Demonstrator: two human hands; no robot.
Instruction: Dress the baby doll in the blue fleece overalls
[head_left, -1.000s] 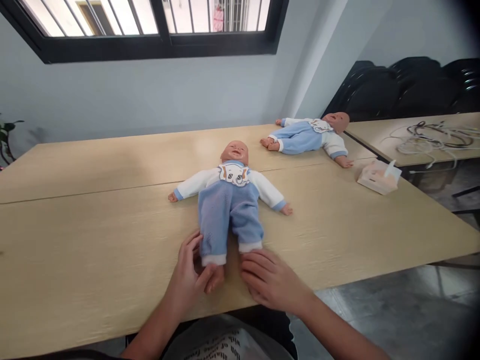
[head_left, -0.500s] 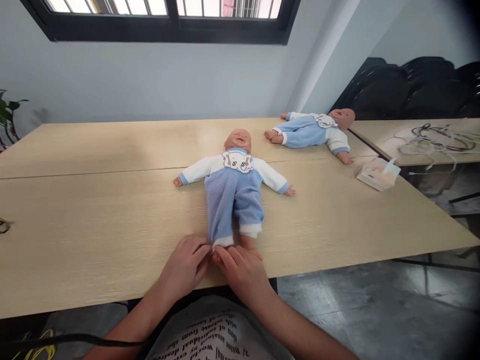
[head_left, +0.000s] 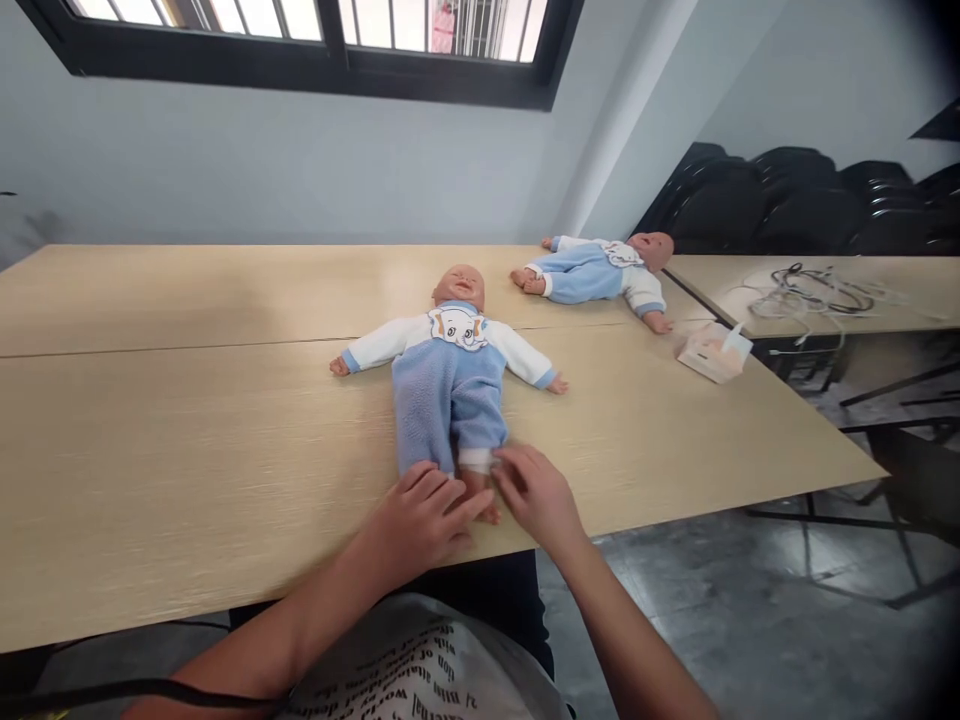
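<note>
A baby doll (head_left: 450, 375) in a blue and white outfit lies on its back, arms spread, feet toward me. My left hand (head_left: 427, 515) is over the doll's leg on the left, its fingers reaching across to the other foot; that trouser cuff is mostly hidden. Beside the white cuff (head_left: 475, 458) of the right-hand leg, my right hand (head_left: 536, 495) has thumb and fingertips at the cuff's edge, seemingly pinching it. The bare foot (head_left: 487, 510) shows between both hands.
A second, similarly dressed doll (head_left: 592, 268) lies at the back right. Near it stands a tissue box (head_left: 715, 352) on the wooden table (head_left: 187, 420). Coiled cables (head_left: 817, 295) rest on another table. Black chairs (head_left: 795, 200) are stacked behind.
Both hands have moved from the left-hand trouser cuff to the right-hand leg, my right hand now at its cuff. The view has shifted a little to the right.
</note>
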